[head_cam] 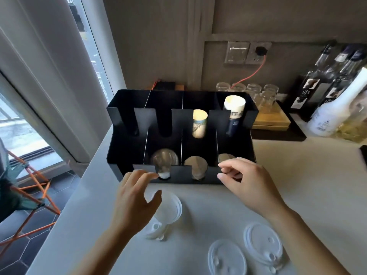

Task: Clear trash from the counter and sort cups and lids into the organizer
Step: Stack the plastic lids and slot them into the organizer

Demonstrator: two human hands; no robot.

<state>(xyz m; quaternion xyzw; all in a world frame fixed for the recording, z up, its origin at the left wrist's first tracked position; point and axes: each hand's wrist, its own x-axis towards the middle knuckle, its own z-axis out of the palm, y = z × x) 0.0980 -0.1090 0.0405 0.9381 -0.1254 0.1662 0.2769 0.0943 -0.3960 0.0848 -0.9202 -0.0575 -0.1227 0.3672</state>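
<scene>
I looked down on a pale counter that ran back to the wall. A black organizer stood on it at the window end. Just in front of it lay a stack of white lids. Nearer me lay a left lid beside a right lid. At the far right sat a black tray and a cluster of bottles.

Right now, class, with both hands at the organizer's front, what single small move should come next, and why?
Probably the left hand should drop onto the clear lid just beneath it and lift it. Other lids lie loose on the counter, while the front slots of the organizer already hold lids, so this one seems the nearest to file.
</scene>
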